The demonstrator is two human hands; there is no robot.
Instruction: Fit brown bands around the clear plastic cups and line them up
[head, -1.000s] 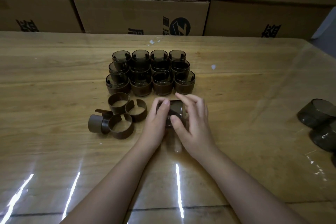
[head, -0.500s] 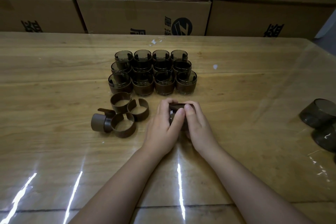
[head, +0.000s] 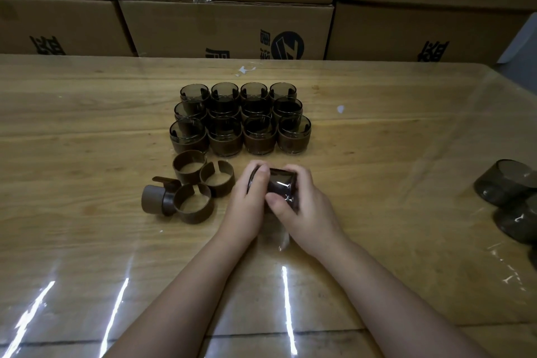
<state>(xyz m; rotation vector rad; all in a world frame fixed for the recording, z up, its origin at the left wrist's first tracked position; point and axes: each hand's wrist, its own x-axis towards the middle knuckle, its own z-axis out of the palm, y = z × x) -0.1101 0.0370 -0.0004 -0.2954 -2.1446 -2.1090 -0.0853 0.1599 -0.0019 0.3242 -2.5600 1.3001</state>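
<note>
Tilted further over than half a second ago, the smoky clear plastic cup (head: 281, 186) now shows its glossy wall between the left hand (head: 250, 200) and right hand (head: 308, 212), each grip curled round it just above the wooden counter (head: 87, 131). It is just in front of twelve banded cups (head: 258, 136) lined in three rows. Four loose brown split bands (head: 194, 204) lie to its left, and unbanded smoky cups (head: 504, 183) are well apart on the right.

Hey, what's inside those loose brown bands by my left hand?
Only bare table shows inside the three upright bands. The fourth band lies on its side, its inside hidden.
</note>
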